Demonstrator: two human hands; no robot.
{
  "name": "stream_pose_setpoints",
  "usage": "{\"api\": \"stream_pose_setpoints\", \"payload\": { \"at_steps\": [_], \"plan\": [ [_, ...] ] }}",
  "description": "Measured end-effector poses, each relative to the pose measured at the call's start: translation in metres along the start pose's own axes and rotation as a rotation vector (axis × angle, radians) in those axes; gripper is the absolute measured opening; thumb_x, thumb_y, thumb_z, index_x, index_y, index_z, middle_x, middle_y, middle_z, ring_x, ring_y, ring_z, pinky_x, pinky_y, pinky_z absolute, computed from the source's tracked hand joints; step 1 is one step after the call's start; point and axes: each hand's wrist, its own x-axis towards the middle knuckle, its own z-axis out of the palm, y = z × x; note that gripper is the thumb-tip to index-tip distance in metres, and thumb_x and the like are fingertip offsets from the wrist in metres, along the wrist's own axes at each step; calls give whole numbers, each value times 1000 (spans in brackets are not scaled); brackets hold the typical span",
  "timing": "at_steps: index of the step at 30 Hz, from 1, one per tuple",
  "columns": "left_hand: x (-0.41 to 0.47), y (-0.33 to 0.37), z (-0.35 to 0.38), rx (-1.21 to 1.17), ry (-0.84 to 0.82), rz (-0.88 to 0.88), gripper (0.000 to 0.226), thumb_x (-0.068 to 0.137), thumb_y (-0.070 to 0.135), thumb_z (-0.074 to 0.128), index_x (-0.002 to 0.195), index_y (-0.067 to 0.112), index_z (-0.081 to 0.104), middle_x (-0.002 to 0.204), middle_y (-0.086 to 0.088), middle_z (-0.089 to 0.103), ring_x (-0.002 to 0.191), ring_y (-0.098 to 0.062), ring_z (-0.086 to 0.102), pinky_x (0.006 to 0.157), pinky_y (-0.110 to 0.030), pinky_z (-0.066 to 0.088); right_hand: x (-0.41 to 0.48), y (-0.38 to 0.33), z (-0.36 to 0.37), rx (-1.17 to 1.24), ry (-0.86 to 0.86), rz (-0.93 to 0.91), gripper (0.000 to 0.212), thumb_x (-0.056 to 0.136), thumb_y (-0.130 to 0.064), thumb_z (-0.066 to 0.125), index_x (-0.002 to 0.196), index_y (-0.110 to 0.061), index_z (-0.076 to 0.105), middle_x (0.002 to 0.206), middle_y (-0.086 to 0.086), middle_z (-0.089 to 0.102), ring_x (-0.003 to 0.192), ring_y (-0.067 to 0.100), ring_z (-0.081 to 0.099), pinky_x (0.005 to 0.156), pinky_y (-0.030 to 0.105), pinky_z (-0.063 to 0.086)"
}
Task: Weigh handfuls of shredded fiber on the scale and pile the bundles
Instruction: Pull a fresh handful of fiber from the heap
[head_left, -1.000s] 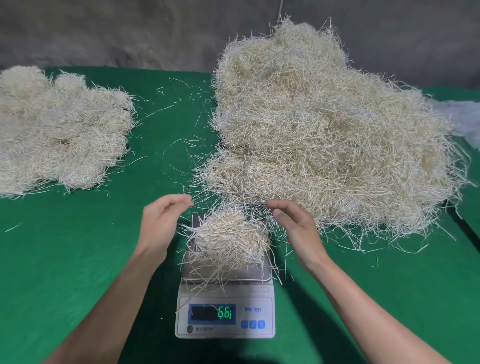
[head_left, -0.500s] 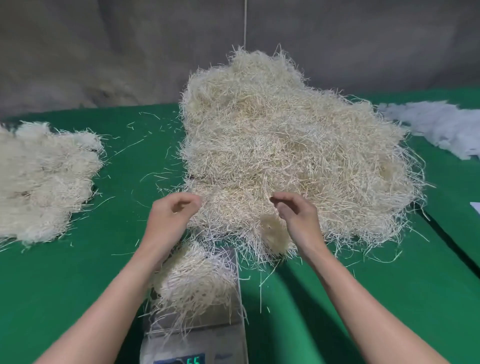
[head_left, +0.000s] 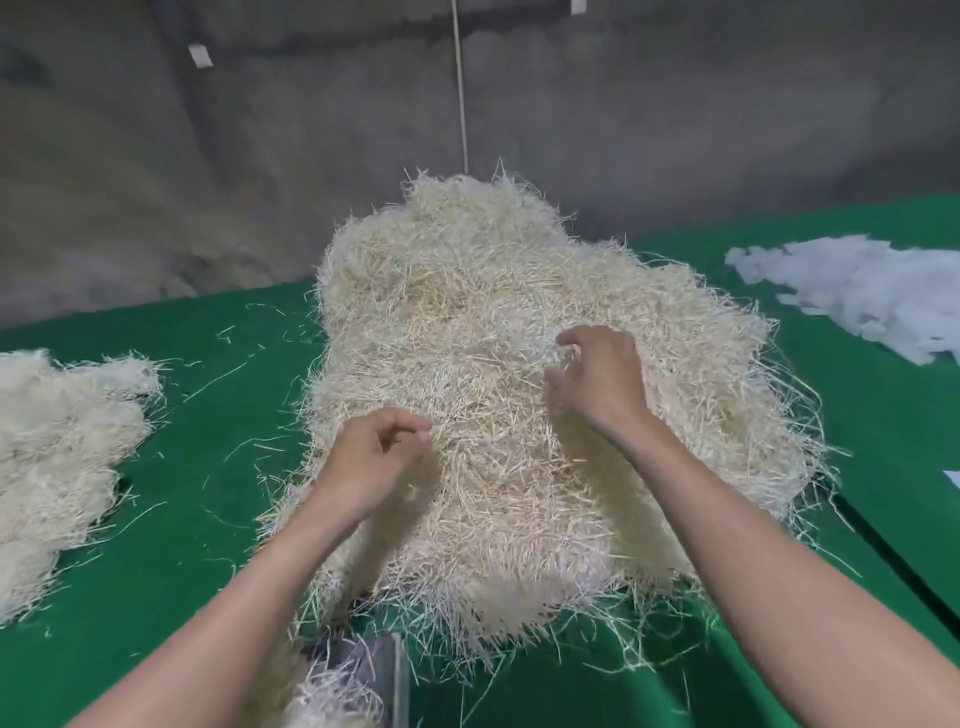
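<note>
A big heap of pale shredded fiber (head_left: 498, 322) fills the middle of the green table (head_left: 208, 519). My left hand (head_left: 371, 462) hovers over its near left side, fingers curled and empty. My right hand (head_left: 600, 382) is further in on the heap, fingers curled into the strands at their tips. At the bottom edge a corner of the grey scale pan (head_left: 382, 670) shows, with a small bundle of fiber (head_left: 322, 696) on it, partly hidden by my left forearm. A pile of weighed bundles (head_left: 57, 457) lies at the far left.
White shredded material (head_left: 857, 296) lies at the back right of the table. A grey wall with a hanging cord (head_left: 460, 88) stands behind. Loose strands litter the green cloth between the piles. A dark gap (head_left: 893, 566) runs along the right.
The view has tilted up, so the scale has slid to the bottom edge. Both hands have left the scale and reached forward onto the big heap, the right one furthest.
</note>
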Motion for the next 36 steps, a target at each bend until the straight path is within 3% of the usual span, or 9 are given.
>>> {"api": "stream_pose_setpoints", "payload": {
  "at_steps": [6, 9, 12, 19, 23, 28, 30, 33, 36],
  "plan": [
    [30, 13, 21, 58, 32, 18, 18, 88, 14, 62, 91, 31, 58, 100, 7, 65, 97, -10, 61, 92, -29, 48, 43, -8, 39, -242, -293, -144, 99, 76, -42, 72, 150, -28, 7, 145, 12, 37, 130, 28, 39, 109, 43, 34],
    [48, 22, 28, 72, 61, 10, 32, 84, 16, 67, 112, 26, 55, 111, 7, 60, 100, -10, 59, 94, -32, 48, 50, -11, 35, -179, -345, -194, 60, 85, -19, 66, 140, -26, 41, 112, 2, 65, 87, 13, 61, 80, 25, 50],
    [60, 38, 32, 39, 171, 112, 76, 71, 23, 79, 136, 27, 40, 132, 8, 47, 110, -9, 51, 93, -28, 46, 54, -21, 13, 339, 0, -177, 38, 79, -2, 67, 109, -26, 66, 92, -21, 63, 71, -11, 57, 67, 3, 44],
    [76, 77, 54, -7, -39, 228, 130, 57, 24, 88, 145, 49, -4, 157, 11, 3, 142, -18, 20, 112, -47, 28, 55, -44, -27, 767, -254, 2, 34, 83, 9, 56, 107, -14, 66, 113, 7, 63, 47, 2, 51, 41, 19, 38],
    [84, 79, 70, -299, 3, 36, 61, 79, -4, 66, 129, 21, 43, 102, -4, 62, 85, -11, 61, 65, -19, 51, 53, -53, -44, 700, -562, -219, 45, 78, 4, 63, 114, -21, 52, 105, -2, 58, 79, 6, 61, 64, 21, 52],
    [93, 66, 52, -533, 141, -267, 32, 81, 14, 66, 112, 14, 60, 135, -4, 52, 128, -22, 41, 107, -41, 28, 33, -39, -31, 1039, 53, 97, 22, 81, 1, 57, 87, -20, 54, 82, -13, 55, 63, -3, 50, 52, 11, 45],
    [91, 65, 51, -640, 108, -254, 12, 80, 15, 64, 90, 19, 62, 132, -6, 54, 126, -24, 43, 108, -48, 31, 13, -37, -6, 835, 38, -80, 17, 83, -18, 57, 76, -29, 46, 74, -15, 51, 62, 1, 47, 54, 17, 43],
    [92, 65, 49, -900, 29, -236, 6, 77, 9, 58, 82, 11, 61, 89, -7, 65, 88, -23, 60, 83, -45, 50, -2, -19, 37, 12, -160, -414, 19, 86, -50, 48, 98, -36, 42, 112, -8, 49, 103, 13, 48, 90, 37, 45],
    [101, 61, 33, -1062, 69, -278, 8, 85, 2, 47, 87, 3, 55, 80, -11, 58, 79, -26, 58, 93, -48, 47, 6, 14, 50, -317, -308, -325, 50, 86, -40, 57, 133, -28, 45, 149, 3, 33, 136, 25, 29, 114, 47, 17]
  ]
}}
